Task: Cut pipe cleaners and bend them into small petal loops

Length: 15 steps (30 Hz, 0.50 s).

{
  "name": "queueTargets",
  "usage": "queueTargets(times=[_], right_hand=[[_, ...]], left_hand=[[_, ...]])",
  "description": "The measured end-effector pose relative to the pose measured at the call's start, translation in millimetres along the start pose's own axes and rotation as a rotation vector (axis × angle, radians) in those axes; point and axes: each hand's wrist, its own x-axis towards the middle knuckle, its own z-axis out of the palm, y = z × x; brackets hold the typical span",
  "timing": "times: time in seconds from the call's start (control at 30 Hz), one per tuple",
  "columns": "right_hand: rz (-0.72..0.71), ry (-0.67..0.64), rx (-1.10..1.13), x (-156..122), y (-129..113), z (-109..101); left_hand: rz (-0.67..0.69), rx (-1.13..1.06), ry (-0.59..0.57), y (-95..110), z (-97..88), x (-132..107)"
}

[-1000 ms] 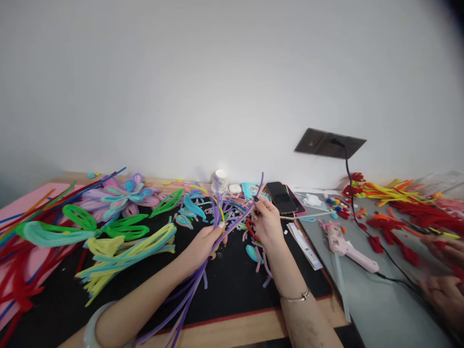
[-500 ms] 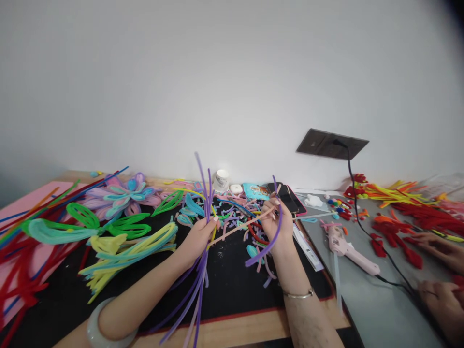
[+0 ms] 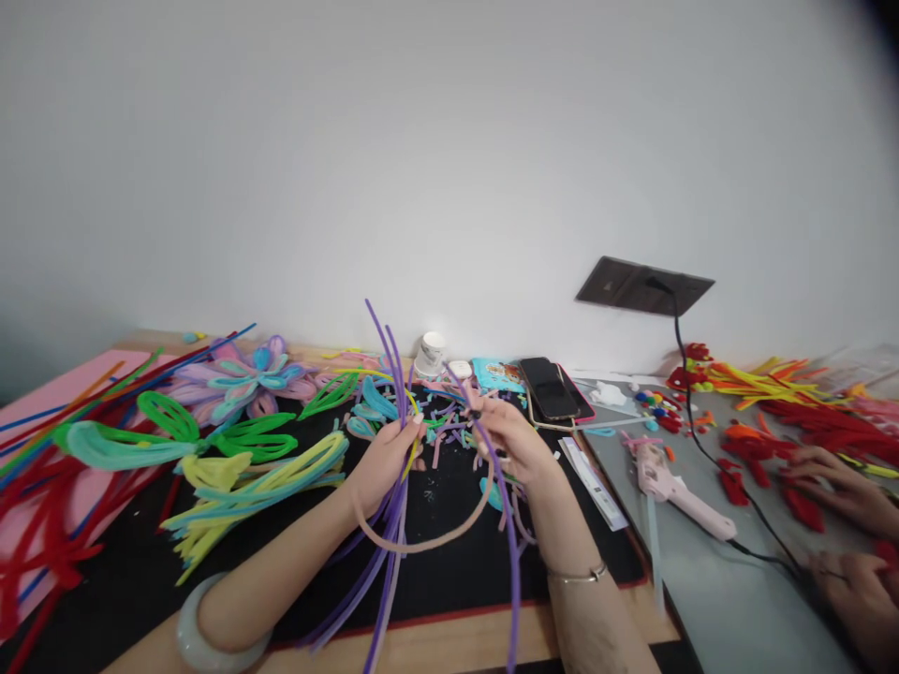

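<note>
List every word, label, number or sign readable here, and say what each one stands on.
No text here can be read as words.
White cup: dark print, too blurred to read.
Teal packet: coloured picture, lettering too small.
White paper strip: dark marks, too small.
Phone: dark screen, nothing shown.
Purple pipe cleaners held in the left hand and right hand: no print.

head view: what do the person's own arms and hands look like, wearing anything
Both forearms are bare, with no sleeves in view. The left hand has a thick pale greenish-white bangle at its wrist. The right hand has a thin silver-coloured bracelet at its wrist, and one of its fingers seems to have a dark nail.
</note>
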Motion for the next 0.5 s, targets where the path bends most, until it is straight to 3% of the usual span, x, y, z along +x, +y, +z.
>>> queueTargets(times=[0.1, 0.27, 0.5], right_hand=[[0.058, -0.004, -0.159, 6, 16, 12], [-0.005, -0.008, -0.333, 11, 27, 18], [0.037, -0.03, -0.361, 9, 28, 20]], left_hand=[[-0.009, -0.033, -0.03, 0, 1.5, -3], [-0.082, -0.066, -0.131, -2, 3.9, -5], [-0.057, -0.039, -0.082, -2, 5.5, -5]])
